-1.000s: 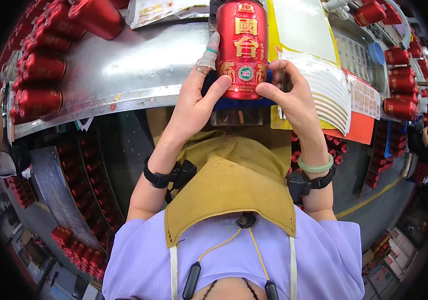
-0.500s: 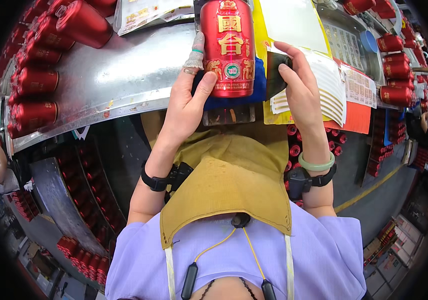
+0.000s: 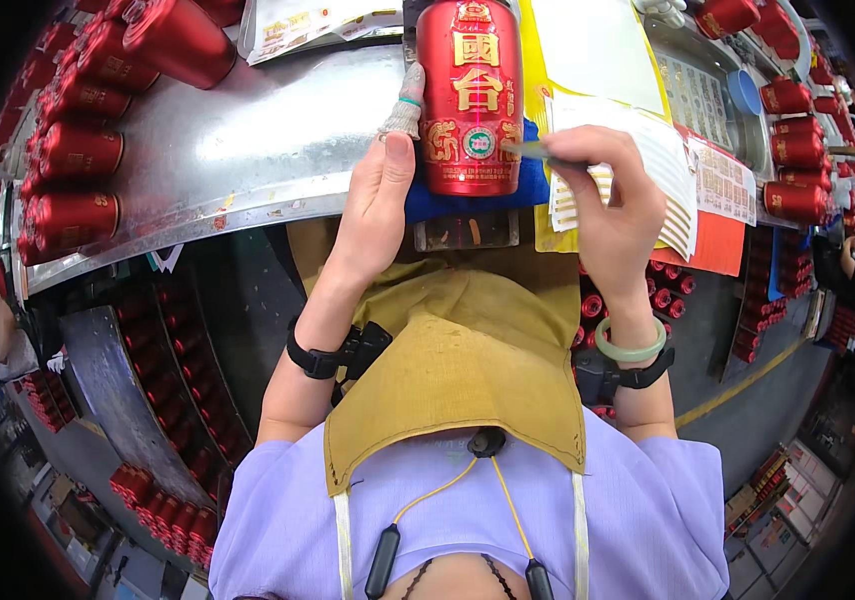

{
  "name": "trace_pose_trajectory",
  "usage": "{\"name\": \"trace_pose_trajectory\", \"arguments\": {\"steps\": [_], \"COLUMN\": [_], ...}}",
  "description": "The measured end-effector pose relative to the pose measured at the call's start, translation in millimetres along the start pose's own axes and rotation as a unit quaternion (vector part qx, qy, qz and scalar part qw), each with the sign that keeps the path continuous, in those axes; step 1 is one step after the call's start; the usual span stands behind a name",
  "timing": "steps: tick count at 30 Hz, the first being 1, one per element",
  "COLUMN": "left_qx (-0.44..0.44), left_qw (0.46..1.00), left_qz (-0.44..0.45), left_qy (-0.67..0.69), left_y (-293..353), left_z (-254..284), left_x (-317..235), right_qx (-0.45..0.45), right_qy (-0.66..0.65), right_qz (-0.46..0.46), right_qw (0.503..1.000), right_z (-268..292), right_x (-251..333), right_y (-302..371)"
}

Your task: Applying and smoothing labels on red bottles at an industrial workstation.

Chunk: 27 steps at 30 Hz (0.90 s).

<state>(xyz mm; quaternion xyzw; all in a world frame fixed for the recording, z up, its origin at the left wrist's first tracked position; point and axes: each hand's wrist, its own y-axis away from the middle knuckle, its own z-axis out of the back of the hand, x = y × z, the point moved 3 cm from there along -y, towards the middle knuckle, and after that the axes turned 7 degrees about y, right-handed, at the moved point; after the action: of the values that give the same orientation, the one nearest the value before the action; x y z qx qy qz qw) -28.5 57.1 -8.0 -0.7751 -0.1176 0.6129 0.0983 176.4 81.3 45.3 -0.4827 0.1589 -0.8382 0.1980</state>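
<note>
A red bottle (image 3: 470, 95) with gold lettering and a small round green-and-white mark rests on a blue cloth (image 3: 536, 185) at the table's front edge. Against its left side my left hand (image 3: 380, 185) is closed, with a white cover and a green band on one finger; its other fingers are partly hidden. My right hand (image 3: 620, 195) pinches a thin, dark flat piece (image 3: 533, 150), seen nearly edge-on. That piece's tip reaches the gold pattern low on the bottle's right side; whether it touches, I cannot tell.
White sheets (image 3: 638, 150) lie fanned over a yellow folder at the right, beside a sticker sheet (image 3: 723, 180) and a blue round lid (image 3: 744, 92). Red bottles (image 3: 73, 222) crowd the metal table's left end; more stand at the far right. Printed sheets (image 3: 313, 25) lie at the back.
My right hand has turned the dark piece from broadside to nearly edge-on and brought its tip to the bottle's lower right. My left thumb has come off the bottle's front.
</note>
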Motion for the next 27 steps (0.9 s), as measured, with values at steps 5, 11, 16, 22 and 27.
{"name": "trace_pose_trajectory", "arguments": {"steps": [5, 11, 16, 22, 27], "left_qx": [0.042, 0.049, -0.020, 0.028, 0.009], "left_qw": [0.996, 0.972, 0.951, 0.955, 0.970], "left_qz": [0.041, 0.034, -0.073, -0.024, -0.011], "left_qy": [0.069, -0.228, -0.301, -0.295, -0.241], "left_y": [0, 0, 1, -2, 4], "left_z": [14, 15, -1, -4, -12], "left_x": [11, 14, -15, -9, -15], "right_qx": [0.109, -0.025, 0.134, 0.008, 0.013], "right_qy": [0.097, 0.160, 0.096, -0.162, -0.184], "right_qz": [0.191, 0.222, 0.226, -0.209, -0.231], "right_qw": [0.971, 0.961, 0.960, 0.964, 0.955], "right_z": [2, 6, 4, 3, -3], "right_x": [27, 24, 35, -2, -15], "right_y": [23, -11, 12, 13, 19]}}
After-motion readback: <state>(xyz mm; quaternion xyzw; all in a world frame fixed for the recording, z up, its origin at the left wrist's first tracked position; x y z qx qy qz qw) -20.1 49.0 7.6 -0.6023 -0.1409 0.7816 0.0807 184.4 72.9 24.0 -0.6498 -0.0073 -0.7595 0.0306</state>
